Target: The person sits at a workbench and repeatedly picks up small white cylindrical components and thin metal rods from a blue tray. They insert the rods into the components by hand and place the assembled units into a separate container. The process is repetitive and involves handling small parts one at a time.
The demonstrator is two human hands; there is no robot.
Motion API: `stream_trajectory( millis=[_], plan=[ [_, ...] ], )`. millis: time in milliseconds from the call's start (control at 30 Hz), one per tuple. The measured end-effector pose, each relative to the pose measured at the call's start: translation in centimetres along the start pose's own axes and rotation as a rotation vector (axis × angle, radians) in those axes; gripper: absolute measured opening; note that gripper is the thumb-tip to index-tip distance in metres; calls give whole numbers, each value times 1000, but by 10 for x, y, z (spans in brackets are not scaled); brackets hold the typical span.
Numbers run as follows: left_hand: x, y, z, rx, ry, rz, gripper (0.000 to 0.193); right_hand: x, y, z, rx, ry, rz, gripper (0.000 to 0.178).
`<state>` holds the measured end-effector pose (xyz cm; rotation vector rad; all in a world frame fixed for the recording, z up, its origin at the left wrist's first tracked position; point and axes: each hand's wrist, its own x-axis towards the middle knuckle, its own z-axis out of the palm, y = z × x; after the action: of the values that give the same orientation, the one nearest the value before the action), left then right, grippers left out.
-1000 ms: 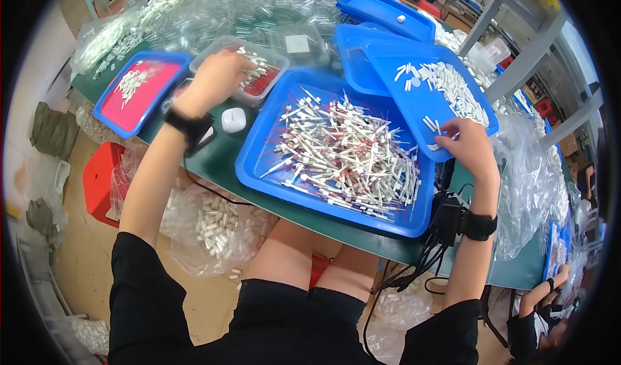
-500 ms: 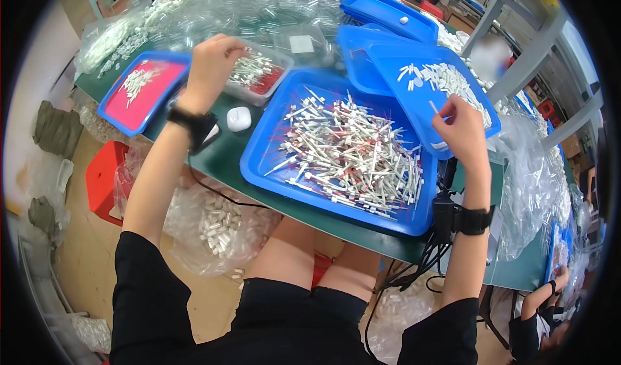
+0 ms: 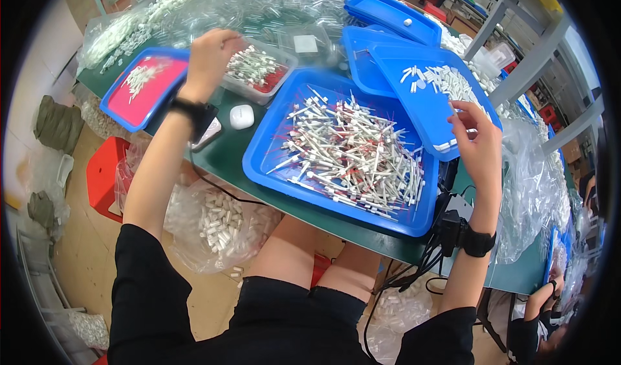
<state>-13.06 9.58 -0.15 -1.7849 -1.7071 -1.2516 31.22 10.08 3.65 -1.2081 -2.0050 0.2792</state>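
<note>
In the head view I have my right hand (image 3: 479, 137) over the near part of the upper blue tray (image 3: 402, 99), thumb and index finger closed on one small white tube (image 3: 452, 109) that sticks up past their tips. More loose white tubes (image 3: 446, 79) lie in that tray, most of them toward its far side. My left hand (image 3: 210, 61) is at the left edge of the clear box (image 3: 290, 65), which holds white-ended sticks (image 3: 249, 64) with red stems. Its fingers look bent inward, but I cannot tell whether they grip anything. Between my hands, the large blue tray (image 3: 256, 164) sits on the green surface (image 3: 228, 150) with a tangled heap of thin white-and-red pieces (image 3: 352, 153).

I judge the tube to be very light, stiff and a bit slick, likely to roll or shoot out if I squeeze one end. A soft pinch around its middle, with both ends left bare, should hold it best. The sticks look slender and the red stems may bend or snag on each other, so I would take one by its thicker white part and draw it out lengthwise
</note>
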Motion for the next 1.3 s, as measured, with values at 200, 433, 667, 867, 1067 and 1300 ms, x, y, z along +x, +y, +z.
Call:
stream_trajectory(
  millis=[200,433,667,867,1067,1300],
  plan=[
    [-6,66,-25,-431,150,-54,22,-19,-33,-8,156,61,42,15],
    [-54,194,-58,-512,-163,275,23,-54,-100,5,663,-55,-39,21],
    [-67,213,-56,-635,-142,401,24,-70,-100,8,760,-86,-9,16],
    [-70,217,-55,-597,-160,420,27,-75,-93,3,536,-37,-90,19],
    [-73,216,-46,-530,-125,486,27,-75,-97,-1,224,-21,-270,20],
    [-78,220,-46,-492,-106,519,26,-81,-94,8,515,-87,-29,14]
  ],
)
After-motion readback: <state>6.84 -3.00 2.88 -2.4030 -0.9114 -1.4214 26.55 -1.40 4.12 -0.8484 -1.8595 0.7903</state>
